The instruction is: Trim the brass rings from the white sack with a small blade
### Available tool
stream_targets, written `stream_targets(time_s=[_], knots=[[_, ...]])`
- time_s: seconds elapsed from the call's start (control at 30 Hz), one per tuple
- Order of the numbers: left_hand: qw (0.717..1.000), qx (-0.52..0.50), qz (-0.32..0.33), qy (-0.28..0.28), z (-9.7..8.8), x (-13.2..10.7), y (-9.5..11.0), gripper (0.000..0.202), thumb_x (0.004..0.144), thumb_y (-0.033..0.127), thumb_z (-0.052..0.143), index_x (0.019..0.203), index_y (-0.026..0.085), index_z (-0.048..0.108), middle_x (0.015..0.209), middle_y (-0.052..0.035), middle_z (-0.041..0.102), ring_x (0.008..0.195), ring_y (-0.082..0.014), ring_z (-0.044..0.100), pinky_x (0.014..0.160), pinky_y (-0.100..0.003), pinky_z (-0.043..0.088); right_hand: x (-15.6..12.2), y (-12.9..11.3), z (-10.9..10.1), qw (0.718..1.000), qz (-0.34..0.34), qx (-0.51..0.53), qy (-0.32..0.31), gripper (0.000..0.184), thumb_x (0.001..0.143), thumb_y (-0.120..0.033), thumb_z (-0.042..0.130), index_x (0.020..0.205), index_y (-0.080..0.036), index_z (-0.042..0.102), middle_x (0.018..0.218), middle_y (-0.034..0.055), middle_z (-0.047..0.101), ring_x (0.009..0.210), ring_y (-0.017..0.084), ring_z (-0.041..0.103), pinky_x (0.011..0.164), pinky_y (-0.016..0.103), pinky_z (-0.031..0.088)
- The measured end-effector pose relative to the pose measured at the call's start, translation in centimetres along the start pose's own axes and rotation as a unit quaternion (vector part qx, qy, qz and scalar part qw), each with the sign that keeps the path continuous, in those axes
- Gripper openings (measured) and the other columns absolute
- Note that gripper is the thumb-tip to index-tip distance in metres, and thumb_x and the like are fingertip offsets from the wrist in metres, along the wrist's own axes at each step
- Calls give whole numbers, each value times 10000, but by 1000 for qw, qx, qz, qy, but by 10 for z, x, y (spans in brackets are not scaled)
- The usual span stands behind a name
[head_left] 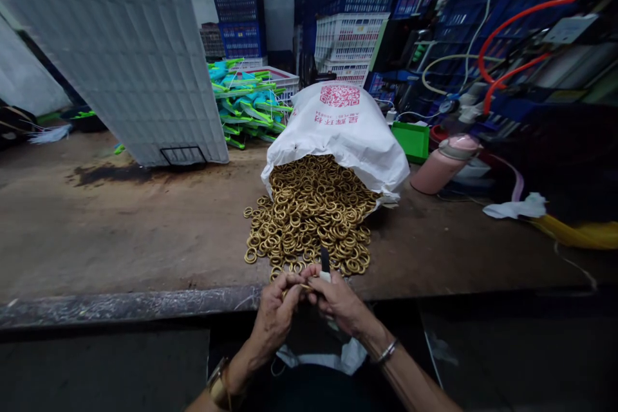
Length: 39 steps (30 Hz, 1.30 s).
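Note:
At the table's front edge my two hands meet. My left hand (277,312) is closed, pinching a gold-coloured ring (304,287) between thumb and fingers. My right hand (345,306) is wrapped round a knife-like tool; its flat dark blade (325,259) points up and away, and a pale part shows at its base. The right fingertips are close to the ring, but whether they touch it I cannot tell. Just beyond my hands lies a heap of the same rings (309,225), spilling from the mouth of a white woven sack (333,125) with red print.
A tall pale ribbed panel (145,64) stands on the table at left. Behind it are green and blue plastic pieces (251,103). To the right stand a pink bottle (444,164), a green tray (410,141) and red hoses (487,64). Stacked crates (352,35) fill the back.

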<state>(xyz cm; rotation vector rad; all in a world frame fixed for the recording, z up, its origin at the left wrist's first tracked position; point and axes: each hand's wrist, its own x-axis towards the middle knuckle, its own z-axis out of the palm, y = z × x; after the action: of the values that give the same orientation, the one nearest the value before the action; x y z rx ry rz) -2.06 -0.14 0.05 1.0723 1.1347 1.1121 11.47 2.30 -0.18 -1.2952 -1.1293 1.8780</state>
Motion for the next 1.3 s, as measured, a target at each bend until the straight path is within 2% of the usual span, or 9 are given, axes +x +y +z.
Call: stream_targets(time_s=[0.27,0.4,0.57,0.73,0.83,0.97,1.07,1.2,1.3], knots=[[999,16,33,14,2,0,8,122,722,265,598,661,163,624,615,-10,572,605,-136,490,609,-218,376,-2,-3,4,958,-158,-222,94,274,781,-415,448,663,-171,483,589,-39,471,564,85,417,543,198,348],[1000,16,5,8,1,0,7,166,721,318,597,677,159,597,567,9,535,529,-108,461,538,-203,368,0,-4,6,955,-148,-237,99,269,802,-382,399,672,-167,495,609,-34,485,575,93,433,549,206,350],[992,-27,-99,-69,-5,0,4,293,744,439,541,705,149,545,538,32,492,370,-41,345,362,-162,234,2,-3,7,962,-136,-217,93,276,802,-373,392,630,-174,474,538,-37,492,537,98,458,544,213,355],[981,-116,-126,-94,-7,-3,4,312,749,449,537,680,146,512,636,10,528,378,-18,333,340,-144,209,0,-6,8,974,-129,-176,52,316,819,-381,361,594,-180,454,499,-35,481,495,91,447,524,207,353],[977,-136,-144,-84,-6,-6,7,292,745,431,557,680,152,497,581,33,496,369,-16,316,337,-137,188,0,-5,5,966,-143,-201,76,315,834,-360,332,596,-185,442,506,-39,460,500,93,441,538,209,354],[980,-122,-150,-51,-6,-7,8,305,728,447,573,655,165,482,450,76,402,343,-25,291,334,-136,185,-2,2,3,918,-179,-334,117,238,832,-278,329,647,-190,451,563,-26,485,538,105,446,537,209,325],[985,-100,-137,-37,-6,-7,8,312,720,460,574,665,165,491,468,68,438,348,-28,310,339,-139,204,-6,6,5,871,-175,-450,94,144,774,-152,356,726,-189,487,627,-8,547,574,113,475,551,210,302],[991,-61,-113,-32,-6,-9,11,330,709,458,583,630,152,491,453,60,437,365,-32,336,359,-138,228,-10,6,7,818,-152,-550,72,294,639,-36,382,860,-185,505,701,11,604,642,134,526,578,218,283],[990,-61,-118,-37,-8,-17,14,326,713,457,582,638,155,484,465,56,448,364,-32,340,356,-138,229,-9,5,5,783,-126,-602,96,322,660,-34,379,925,-168,504,729,35,619,661,149,544,565,227,263]])
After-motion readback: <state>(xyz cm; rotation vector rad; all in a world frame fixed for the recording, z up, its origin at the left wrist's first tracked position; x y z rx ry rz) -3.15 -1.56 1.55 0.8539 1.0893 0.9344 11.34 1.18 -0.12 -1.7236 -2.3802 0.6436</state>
